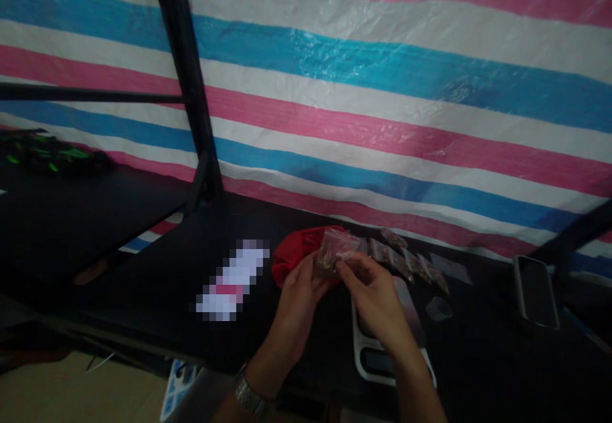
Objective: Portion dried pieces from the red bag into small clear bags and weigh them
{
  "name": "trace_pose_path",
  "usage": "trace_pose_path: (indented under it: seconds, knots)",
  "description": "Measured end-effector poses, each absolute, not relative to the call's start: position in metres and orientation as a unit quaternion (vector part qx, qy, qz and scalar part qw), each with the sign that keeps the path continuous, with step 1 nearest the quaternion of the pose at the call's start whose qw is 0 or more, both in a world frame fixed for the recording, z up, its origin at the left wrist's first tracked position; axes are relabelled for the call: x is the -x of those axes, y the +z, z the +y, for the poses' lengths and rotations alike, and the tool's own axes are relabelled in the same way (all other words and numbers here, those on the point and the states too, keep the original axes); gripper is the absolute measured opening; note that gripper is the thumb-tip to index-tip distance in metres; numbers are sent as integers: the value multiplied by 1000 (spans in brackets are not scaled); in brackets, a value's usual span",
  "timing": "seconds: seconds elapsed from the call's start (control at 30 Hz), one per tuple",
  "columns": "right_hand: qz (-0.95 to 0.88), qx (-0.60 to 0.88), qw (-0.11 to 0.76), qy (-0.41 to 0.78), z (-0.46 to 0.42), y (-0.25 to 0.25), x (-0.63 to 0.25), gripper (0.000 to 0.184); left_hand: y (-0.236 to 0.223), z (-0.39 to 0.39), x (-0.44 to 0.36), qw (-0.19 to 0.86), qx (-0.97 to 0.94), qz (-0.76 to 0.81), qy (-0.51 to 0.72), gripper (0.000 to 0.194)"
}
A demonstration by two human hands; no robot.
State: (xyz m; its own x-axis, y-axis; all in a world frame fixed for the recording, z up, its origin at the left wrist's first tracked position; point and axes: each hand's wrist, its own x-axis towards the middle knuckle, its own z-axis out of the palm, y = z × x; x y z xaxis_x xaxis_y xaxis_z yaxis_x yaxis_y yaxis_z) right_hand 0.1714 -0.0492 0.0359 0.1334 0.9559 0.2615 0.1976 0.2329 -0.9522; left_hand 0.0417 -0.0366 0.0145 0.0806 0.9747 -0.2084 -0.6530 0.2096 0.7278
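Between my two hands is a small clear zip bag (338, 243) with some brownish contents at its bottom. My left hand (301, 286) grips its left side, and my right hand (370, 286) pinches its right side. Behind the bag lies a red bag (292, 254), partly hidden by my left hand. A white kitchen scale (373, 372) sits under my right hand and forearm, which cover part of it. Several small filled zip bags (400, 262) lie in a row beyond the scale. What fills the bags is too dim to name.
A flat clear bag (452, 268) and a small clear plastic cup or lid (438, 308) lie right of the scale. Farther right is a phone (536, 292). A blurred-out paper (232, 283) lies left on the black table (157, 283). A black metal post (189, 85) rises behind, before a striped sheet (382, 104).
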Motion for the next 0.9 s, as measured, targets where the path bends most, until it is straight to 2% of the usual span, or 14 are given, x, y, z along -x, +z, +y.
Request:
trace_pose_path:
  seconds: [0.1,0.2,0.33,0.43,0.6,0.77,0.9]
  knots:
    - [-537,560,564,283,-45,33,-170,30,25,-46,-43,723,-204,322,576,30]
    - [-508,605,579,201,-45,36,-177,29,29,-46,-39,659,-261,342,617,34]
    - [-573,564,527,276,-53,45,-179,25,26,-39,-36,602,-368,344,619,40]
    - [-608,532,495,319,-58,47,-177,23,21,-35,-36,578,-442,334,598,32]
    - [-556,559,546,282,-58,44,-186,33,18,-34,-33,534,-539,347,552,24]
    - [-557,566,560,236,-58,46,-193,26,22,-34,-34,553,-544,322,544,22]
    - [-599,550,528,245,-61,48,-193,22,23,-32,-37,569,-494,333,567,26]
